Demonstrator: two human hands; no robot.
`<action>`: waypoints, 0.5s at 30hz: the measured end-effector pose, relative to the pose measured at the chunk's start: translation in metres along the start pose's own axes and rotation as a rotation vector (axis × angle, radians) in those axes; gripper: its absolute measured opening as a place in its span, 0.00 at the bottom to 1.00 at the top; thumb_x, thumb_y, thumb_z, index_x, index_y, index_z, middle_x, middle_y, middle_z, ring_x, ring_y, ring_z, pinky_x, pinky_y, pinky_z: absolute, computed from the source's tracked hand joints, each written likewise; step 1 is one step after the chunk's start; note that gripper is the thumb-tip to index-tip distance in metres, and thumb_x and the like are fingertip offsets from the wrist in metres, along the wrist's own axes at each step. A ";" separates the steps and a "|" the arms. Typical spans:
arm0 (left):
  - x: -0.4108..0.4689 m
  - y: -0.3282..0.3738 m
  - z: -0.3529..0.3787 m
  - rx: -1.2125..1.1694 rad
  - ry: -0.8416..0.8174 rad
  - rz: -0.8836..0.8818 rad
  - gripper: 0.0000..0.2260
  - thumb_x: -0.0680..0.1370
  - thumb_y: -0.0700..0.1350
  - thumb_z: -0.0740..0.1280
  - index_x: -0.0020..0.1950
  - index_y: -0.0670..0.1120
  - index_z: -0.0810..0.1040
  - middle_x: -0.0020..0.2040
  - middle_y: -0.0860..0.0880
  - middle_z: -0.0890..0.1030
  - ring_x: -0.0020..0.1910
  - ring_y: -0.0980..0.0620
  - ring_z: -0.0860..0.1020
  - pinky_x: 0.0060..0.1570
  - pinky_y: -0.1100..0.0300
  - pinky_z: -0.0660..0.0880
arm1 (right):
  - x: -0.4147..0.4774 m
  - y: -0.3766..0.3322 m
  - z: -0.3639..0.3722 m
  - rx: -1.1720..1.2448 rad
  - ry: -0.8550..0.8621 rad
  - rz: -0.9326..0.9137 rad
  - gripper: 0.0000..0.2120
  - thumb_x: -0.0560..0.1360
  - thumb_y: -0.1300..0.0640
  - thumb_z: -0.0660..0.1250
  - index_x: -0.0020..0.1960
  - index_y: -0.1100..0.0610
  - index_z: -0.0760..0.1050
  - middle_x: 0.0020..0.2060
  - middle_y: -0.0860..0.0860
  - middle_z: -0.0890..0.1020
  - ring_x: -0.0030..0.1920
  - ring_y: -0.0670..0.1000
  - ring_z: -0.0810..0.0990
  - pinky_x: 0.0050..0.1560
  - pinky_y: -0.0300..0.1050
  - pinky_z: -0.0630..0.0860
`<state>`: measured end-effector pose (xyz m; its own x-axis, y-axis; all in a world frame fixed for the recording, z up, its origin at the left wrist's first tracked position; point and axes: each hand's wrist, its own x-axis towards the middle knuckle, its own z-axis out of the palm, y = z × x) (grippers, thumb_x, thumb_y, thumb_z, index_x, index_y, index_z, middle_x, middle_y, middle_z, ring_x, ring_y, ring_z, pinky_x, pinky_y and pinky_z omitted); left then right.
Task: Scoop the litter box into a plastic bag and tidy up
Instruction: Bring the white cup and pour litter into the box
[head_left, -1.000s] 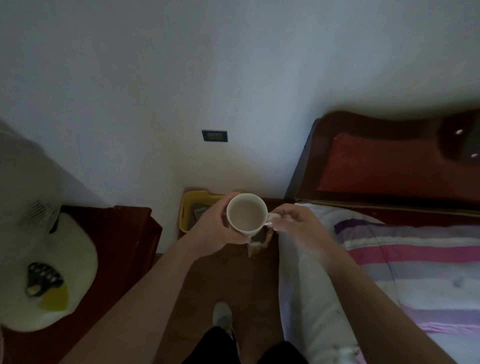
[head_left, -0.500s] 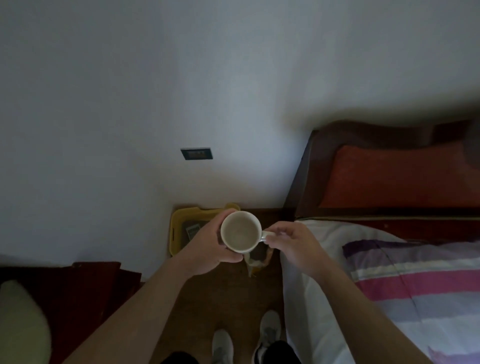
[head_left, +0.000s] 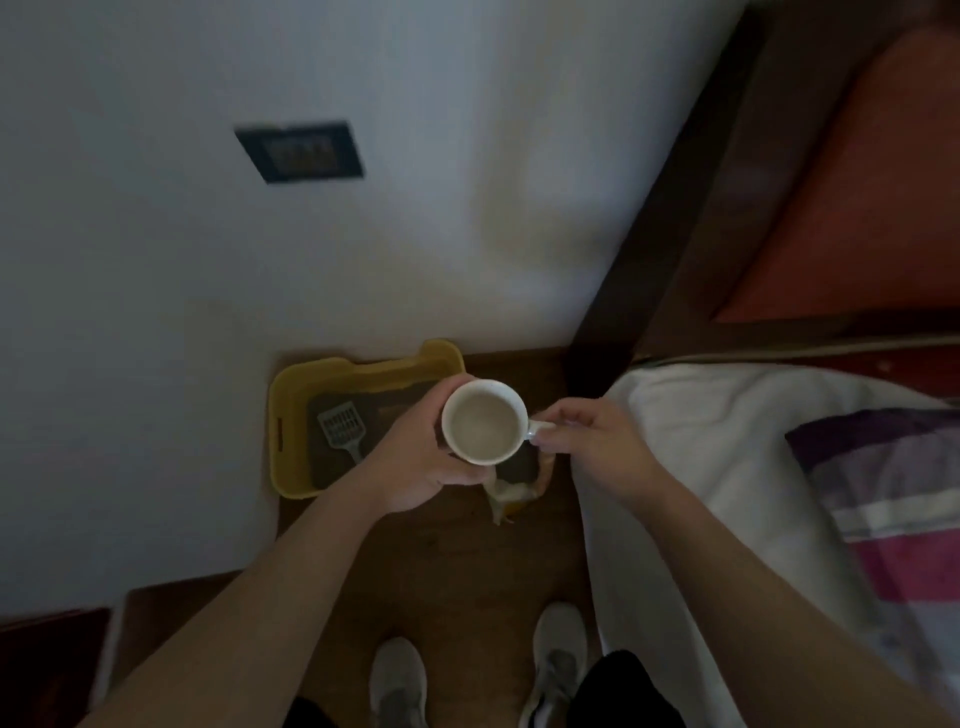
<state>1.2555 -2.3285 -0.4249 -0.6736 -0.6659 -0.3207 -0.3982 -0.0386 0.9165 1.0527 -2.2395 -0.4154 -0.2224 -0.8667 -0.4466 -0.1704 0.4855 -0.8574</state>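
Lying under the left hand (head_left: 415, 460) (round a mug (head_left: 484, 422)): litter box (head_left: 363, 367).

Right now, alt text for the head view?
Two hands hold a white mug above a yellow litter box: left hand round its body, right hand pinching the handle. A grey scoop lies in the box.

Scoop (head_left: 343, 430) in litter box (head_left: 291, 400), mug (head_left: 484, 421) above, bed (head_left: 779, 467) right.

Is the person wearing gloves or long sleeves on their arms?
No. The left hand and right hand are bare, no gloves. Both forearms are bare too, with no sleeves, watch or bracelet showing. Too dim to rule out rings.
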 end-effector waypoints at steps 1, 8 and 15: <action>0.010 -0.027 0.004 0.009 0.007 0.004 0.36 0.66 0.40 0.81 0.68 0.60 0.69 0.62 0.57 0.75 0.64 0.56 0.73 0.61 0.53 0.75 | 0.016 0.024 0.008 0.004 0.004 -0.003 0.04 0.73 0.55 0.71 0.40 0.51 0.84 0.39 0.51 0.85 0.47 0.53 0.83 0.53 0.56 0.80; 0.077 -0.192 0.062 0.191 0.028 0.056 0.36 0.66 0.49 0.81 0.63 0.67 0.63 0.58 0.68 0.72 0.59 0.66 0.72 0.55 0.65 0.73 | 0.119 0.181 0.042 -0.004 0.017 0.059 0.09 0.66 0.62 0.68 0.33 0.69 0.78 0.33 0.69 0.77 0.37 0.64 0.80 0.46 0.58 0.81; 0.143 -0.310 0.098 0.234 -0.007 0.094 0.38 0.67 0.45 0.81 0.70 0.59 0.63 0.59 0.64 0.70 0.60 0.62 0.70 0.50 0.70 0.67 | 0.186 0.288 0.052 0.005 -0.004 0.105 0.06 0.72 0.73 0.66 0.38 0.68 0.79 0.35 0.59 0.81 0.39 0.52 0.82 0.41 0.41 0.82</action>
<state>1.2216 -2.3390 -0.7783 -0.7184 -0.6532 -0.2390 -0.4665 0.1976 0.8622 1.0117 -2.2668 -0.7586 -0.2351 -0.8113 -0.5353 -0.1412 0.5734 -0.8070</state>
